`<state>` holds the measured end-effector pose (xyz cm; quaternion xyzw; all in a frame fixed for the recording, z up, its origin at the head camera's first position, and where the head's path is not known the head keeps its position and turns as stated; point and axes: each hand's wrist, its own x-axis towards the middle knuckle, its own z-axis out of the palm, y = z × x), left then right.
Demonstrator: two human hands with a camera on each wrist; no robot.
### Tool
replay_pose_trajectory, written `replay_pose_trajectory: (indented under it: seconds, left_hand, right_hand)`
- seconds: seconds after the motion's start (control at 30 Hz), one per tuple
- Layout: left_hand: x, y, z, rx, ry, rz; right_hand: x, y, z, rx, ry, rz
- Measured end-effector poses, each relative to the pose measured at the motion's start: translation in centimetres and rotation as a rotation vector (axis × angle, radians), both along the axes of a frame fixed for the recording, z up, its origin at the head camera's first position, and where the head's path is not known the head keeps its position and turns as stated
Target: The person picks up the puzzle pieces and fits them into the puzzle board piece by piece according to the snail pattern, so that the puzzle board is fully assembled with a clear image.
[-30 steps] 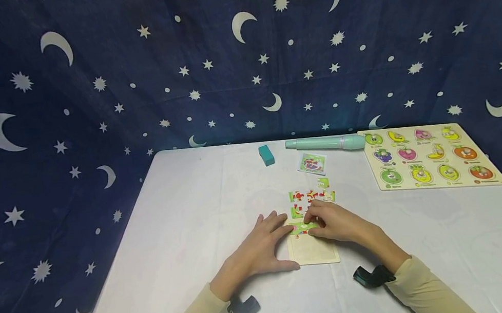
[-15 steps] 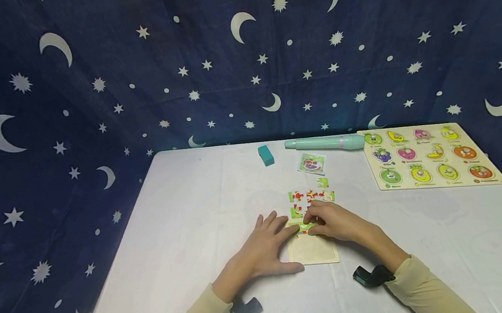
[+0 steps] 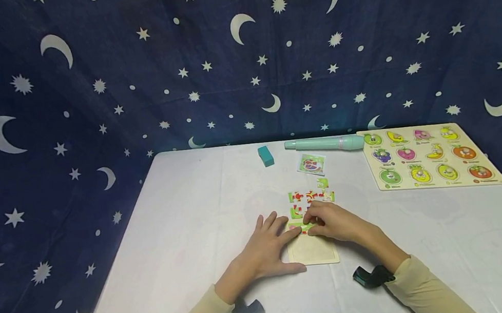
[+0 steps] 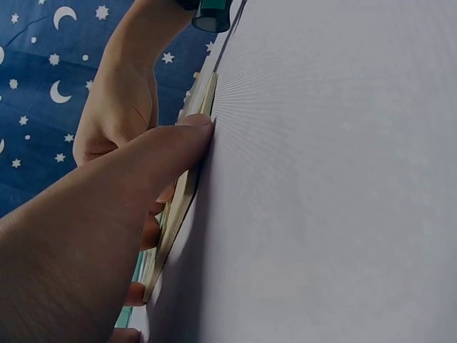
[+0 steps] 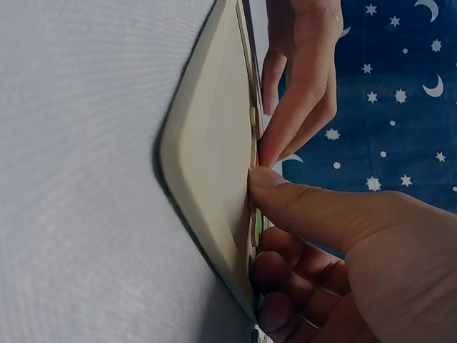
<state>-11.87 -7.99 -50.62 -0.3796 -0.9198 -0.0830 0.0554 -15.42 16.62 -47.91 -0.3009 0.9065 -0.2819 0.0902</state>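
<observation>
In the head view a pale wooden puzzle tray (image 3: 314, 251) lies on the white table, with green puzzle pieces (image 3: 293, 227) along its far edge. My left hand (image 3: 262, 253) lies at the tray's left side, fingers spread. Its index fingertip rests on these pieces, and the thumb touches the tray's near edge. With curled fingers and thumb, my right hand (image 3: 335, 222) pinches a puzzle piece (image 5: 257, 227) at the far right part of the tray; the hand hides most of that piece. Loose red and green puzzle pieces (image 3: 296, 211) lie just beyond the tray, partly behind the right hand.
Beyond the loose pieces lies a small picture card (image 3: 311, 164). A teal block (image 3: 266, 156) and a mint-green pen-like stick (image 3: 324, 143) are near the table's back edge. At back right lies a wooden fruit puzzle board (image 3: 453, 176). A star-and-moon cloth (image 3: 205, 79) hangs behind.
My left hand has slid slightly right, its index finger moving inward over the pieces and its thumb further along the tray's near edge. The right hand has hardly moved.
</observation>
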Motion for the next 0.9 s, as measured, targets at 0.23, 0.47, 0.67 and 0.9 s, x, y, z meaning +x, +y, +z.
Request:
replay_pose_trajectory:
  seconds: [0.23, 0.47, 0.67, 0.9]
  left_hand:
    - [0.0, -0.1, 0.1, 0.006, 0.002, -0.003]
    - [0.0, 0.0, 0.2, -0.001, -0.006, -0.005]
    - [0.1, 0.1, 0.6, -0.017, -0.028, 0.005]
    - [0.2, 0.0, 0.5, -0.016, -0.029, 0.003]
  right_hand:
    - [0.0, 0.0, 0.0, 0.005, -0.002, 0.0]
    - [-0.2, 0.0, 0.1, -0.01, 0.04, -0.003]
    - [-0.6, 0.2, 0.4, -0.04, 0.078, -0.035]
    - [-1.4, 0.7, 1.0, -0.066, 0.114, -0.069]
